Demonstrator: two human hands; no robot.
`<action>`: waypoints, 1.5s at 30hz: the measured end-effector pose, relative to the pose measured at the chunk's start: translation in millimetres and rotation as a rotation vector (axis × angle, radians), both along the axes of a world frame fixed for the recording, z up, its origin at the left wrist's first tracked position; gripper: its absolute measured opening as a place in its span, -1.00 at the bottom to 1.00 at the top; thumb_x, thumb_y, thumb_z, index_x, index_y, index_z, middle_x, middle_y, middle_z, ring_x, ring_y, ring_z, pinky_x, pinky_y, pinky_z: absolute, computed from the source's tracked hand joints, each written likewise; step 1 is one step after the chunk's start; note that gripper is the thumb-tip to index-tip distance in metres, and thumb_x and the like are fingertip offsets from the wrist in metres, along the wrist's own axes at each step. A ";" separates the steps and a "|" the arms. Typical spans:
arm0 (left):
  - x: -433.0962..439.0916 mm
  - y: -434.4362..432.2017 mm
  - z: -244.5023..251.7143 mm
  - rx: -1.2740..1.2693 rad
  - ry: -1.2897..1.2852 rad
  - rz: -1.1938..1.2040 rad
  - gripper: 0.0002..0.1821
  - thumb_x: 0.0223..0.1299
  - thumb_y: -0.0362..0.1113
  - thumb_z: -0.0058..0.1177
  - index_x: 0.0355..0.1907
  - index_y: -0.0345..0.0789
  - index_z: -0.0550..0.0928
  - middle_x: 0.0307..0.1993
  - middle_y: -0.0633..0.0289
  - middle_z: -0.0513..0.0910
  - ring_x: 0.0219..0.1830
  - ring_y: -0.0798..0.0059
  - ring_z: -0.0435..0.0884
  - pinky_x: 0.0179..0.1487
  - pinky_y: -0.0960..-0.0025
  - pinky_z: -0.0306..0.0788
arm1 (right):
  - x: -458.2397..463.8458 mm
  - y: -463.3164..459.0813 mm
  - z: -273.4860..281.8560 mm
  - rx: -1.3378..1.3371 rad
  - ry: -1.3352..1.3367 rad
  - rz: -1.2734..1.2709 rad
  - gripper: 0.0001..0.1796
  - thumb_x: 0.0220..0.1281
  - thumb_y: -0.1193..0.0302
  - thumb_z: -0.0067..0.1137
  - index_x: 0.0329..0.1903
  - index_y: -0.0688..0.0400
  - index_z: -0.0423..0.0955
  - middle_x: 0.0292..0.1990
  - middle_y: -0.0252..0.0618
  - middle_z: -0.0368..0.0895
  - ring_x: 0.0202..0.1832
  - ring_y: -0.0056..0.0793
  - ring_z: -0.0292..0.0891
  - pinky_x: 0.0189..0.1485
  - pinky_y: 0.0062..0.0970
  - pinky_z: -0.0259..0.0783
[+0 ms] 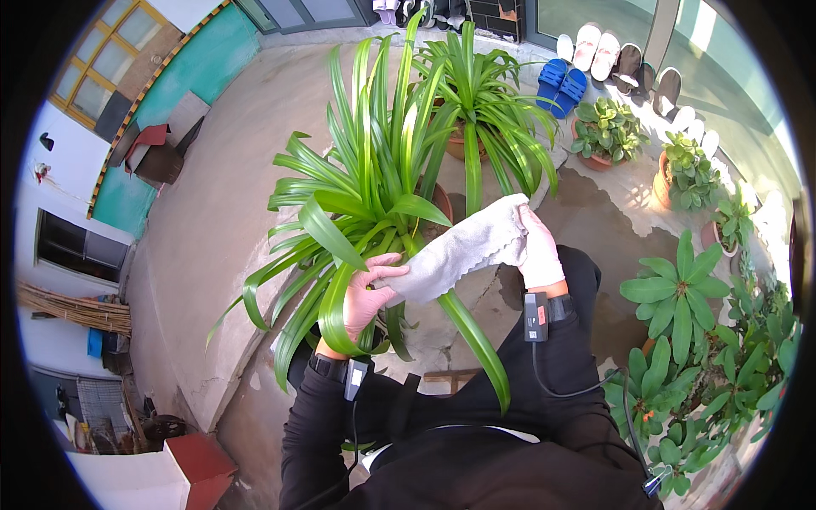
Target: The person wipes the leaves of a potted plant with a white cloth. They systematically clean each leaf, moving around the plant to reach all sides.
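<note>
A light grey cloth (456,252) is stretched between my two gloved hands, above the long strap-shaped leaves of a large potted plant (389,172). My left hand (368,294) pinches the cloth's lower left end between thumb and fingers, with a broad green leaf (335,306) lying over the wrist side of it. My right hand (539,247) grips the other end, higher and to the right. Both hands wear thin pale pink gloves. The big plant's pot (438,203) is mostly hidden by leaves. One long leaf (475,347) hangs below the cloth towards my lap.
Behind stands a second strap-leaved plant (472,102). Potted succulents (609,131) and leafy plants (682,290) line the right side. Blue slippers (561,88) and other footwear stand by the glass. A concrete step edge (239,363) runs at the left; a cable hangs from my right wrist.
</note>
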State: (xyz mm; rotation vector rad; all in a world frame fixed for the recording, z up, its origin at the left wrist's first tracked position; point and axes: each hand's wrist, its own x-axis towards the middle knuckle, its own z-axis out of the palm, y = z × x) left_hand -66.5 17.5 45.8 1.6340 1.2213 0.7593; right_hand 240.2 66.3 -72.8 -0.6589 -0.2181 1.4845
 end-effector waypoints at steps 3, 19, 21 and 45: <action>-1.9 3.4 -2.0 -0.126 -0.110 0.044 -0.63 -0.01 -0.61 0.04 -0.11 -0.35 0.72 0.13 0.15 0.58 0.20 0.37 0.49 0.33 0.36 0.28 | 0.7 0.5 -3.6 0.006 0.036 0.015 -0.68 0.51 0.32 -0.11 0.11 0.23 0.47 -0.03 -0.23 0.64 -0.02 -0.39 0.61 0.09 -0.34 0.52; -11.3 8.1 -9.8 -0.350 -0.733 0.133 -0.88 0.19 -0.49 -0.02 -0.24 -0.38 0.58 0.14 -0.08 0.55 0.17 0.22 0.51 0.34 0.23 0.28 | -2.9 3.0 -6.4 0.002 -0.070 0.042 -0.70 0.47 0.35 -0.04 0.09 0.24 0.50 -0.01 -0.24 0.64 0.02 -0.42 0.59 0.13 -0.40 0.49; -18.5 16.1 -10.0 -0.275 -0.720 0.138 -0.81 0.26 -0.44 -0.05 -0.09 -0.39 0.53 0.04 0.01 0.60 0.10 0.28 0.54 0.26 0.25 0.36 | -5.7 2.9 -3.9 -0.002 -0.091 0.050 -0.66 0.45 0.36 0.03 0.14 0.29 0.48 -0.01 -0.27 0.63 0.00 -0.51 0.57 0.11 -0.51 0.46; -32.1 17.6 -26.2 -0.642 -0.846 0.219 -0.60 0.42 -0.38 -0.22 0.22 -0.53 0.41 0.05 -0.03 0.61 0.07 0.25 0.58 0.30 0.27 0.37 | -18.5 -4.8 12.9 0.022 -0.126 0.084 -0.69 0.47 0.39 -0.02 0.09 0.33 0.48 -0.05 -0.25 0.64 -0.05 -0.49 0.59 0.07 -0.50 0.48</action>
